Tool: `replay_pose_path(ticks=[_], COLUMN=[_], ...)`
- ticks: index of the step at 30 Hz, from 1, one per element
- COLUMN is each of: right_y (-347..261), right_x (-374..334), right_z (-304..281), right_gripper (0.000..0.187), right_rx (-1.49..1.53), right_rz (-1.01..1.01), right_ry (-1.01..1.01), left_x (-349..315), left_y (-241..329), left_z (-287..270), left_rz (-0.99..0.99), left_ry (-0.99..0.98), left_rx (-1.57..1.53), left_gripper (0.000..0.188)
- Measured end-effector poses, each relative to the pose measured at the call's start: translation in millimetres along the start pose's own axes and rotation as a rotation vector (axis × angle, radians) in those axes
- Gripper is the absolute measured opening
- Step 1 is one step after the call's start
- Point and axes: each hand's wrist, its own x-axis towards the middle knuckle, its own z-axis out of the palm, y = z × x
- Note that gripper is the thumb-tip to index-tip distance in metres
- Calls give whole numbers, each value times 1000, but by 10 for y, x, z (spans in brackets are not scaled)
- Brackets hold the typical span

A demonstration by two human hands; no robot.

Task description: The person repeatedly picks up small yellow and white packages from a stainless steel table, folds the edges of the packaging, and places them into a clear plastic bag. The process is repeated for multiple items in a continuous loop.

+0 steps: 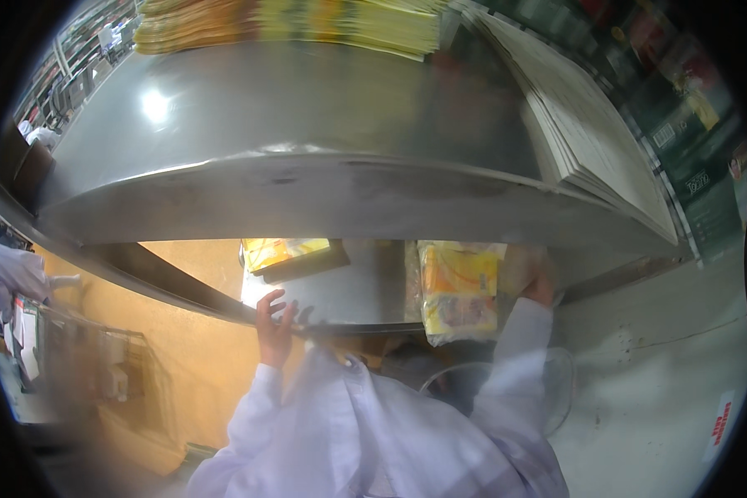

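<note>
My left hand (275, 327) is at the front edge of the steel lower shelf (365, 286), its fingers apart and nothing in them. Just beyond it on that shelf lies a yellow and white printed packet stack (286, 251). At the right, my right hand (539, 282) is beside a plastic-wrapped bundle of yellow printed packets (461, 286). That bundle sticks out past the shelf's front edge. Blur and the upper shelf's shadow hide my right fingers, so their grip on the bundle does not show.
Above the lower level runs a steel upper shelf (282, 108), its front lip close over my hands. Yellow packet stacks (290, 21) stand at its back, and white flat sheets or boards (585, 133) lie on its right side. Green cartons (681, 108) rise at the far right.
</note>
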Motion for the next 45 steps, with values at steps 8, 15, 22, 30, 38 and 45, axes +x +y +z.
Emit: replay_pose_path(ticks=[8, 15, 22, 30, 38, 45], right_y=[-191, -440, -876, -1080, -1637, -1755], right_x=[322, -18, -462, -743, -1591, -1755], right_z=[-3, 293, 169, -175, -857, -178], right_gripper=[38, 47, 40, 32, 42, 50], right_rx=[-458, -700, -218, -269, 130, 572], right_rz=[194, -100, -51, -98, 72, -97], right_ry=[166, 463, 605, 637, 702, 115], left_x=[37, 13, 39, 96, 117, -127], left_y=[276, 205, 274, 133, 227, 976], left_z=[100, 148, 190, 239, 562, 928], left_rz=[50, 66, 94, 98, -144, -509], left_ry=[-105, -125, -171, -227, -590, -1082], left_rx=[-5, 38, -3, -34, -381, -1321], left_gripper=[34, 31, 30, 29, 37, 69])
